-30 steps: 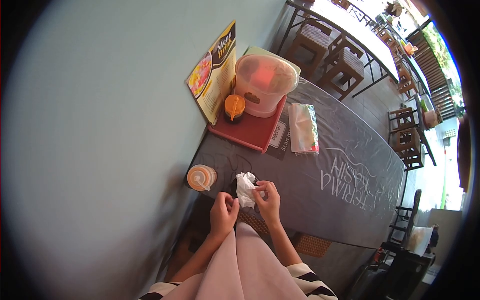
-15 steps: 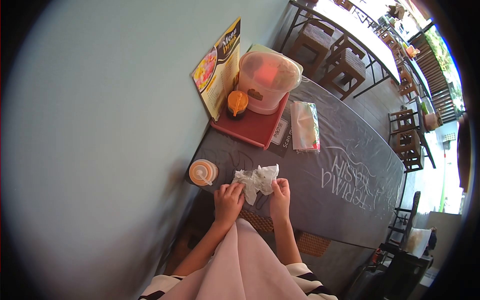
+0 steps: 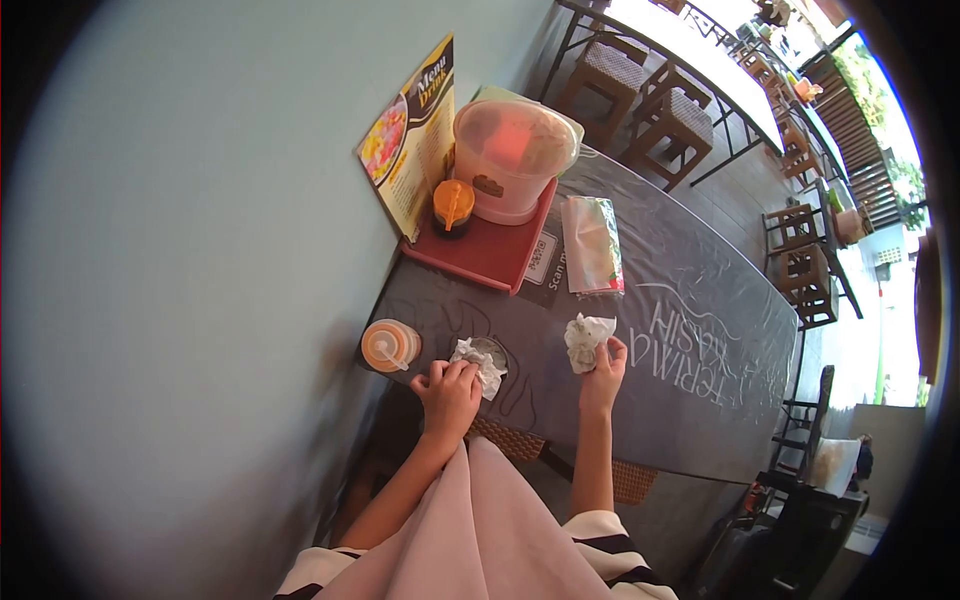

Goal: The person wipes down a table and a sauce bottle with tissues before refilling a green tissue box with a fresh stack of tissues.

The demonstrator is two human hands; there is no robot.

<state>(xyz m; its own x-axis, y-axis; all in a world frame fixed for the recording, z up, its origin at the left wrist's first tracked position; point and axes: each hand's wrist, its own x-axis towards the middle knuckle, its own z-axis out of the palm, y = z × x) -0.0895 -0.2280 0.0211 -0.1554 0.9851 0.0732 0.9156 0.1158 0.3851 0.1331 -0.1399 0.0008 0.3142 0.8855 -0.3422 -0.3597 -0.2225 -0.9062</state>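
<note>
My right hand (image 3: 604, 378) pinches a crumpled white tissue (image 3: 586, 342) with dark smudges, held out over the right side of the table. On the left, my left hand (image 3: 449, 398) has its fingers curled on another crumpled tissue (image 3: 488, 369) near the table's front edge; the fingertips are partly hidden in its folds. Just left of that hand stands a squeeze bottle (image 3: 391, 345) with orange sauce and a pale nozzle. The two tissues are apart.
A red tray (image 3: 480, 255) by the wall holds a lidded pink container (image 3: 505, 170), an orange-capped sauce jar (image 3: 453, 207) and a drink menu (image 3: 415, 140). A plastic tissue pack (image 3: 592, 245) lies on the dark plastic-covered table (image 3: 700, 290). Stools (image 3: 672, 125) stand beyond.
My right hand has moved right and away from me with its tissue, separating it from the one under my left hand. The left hand has shifted slightly left.
</note>
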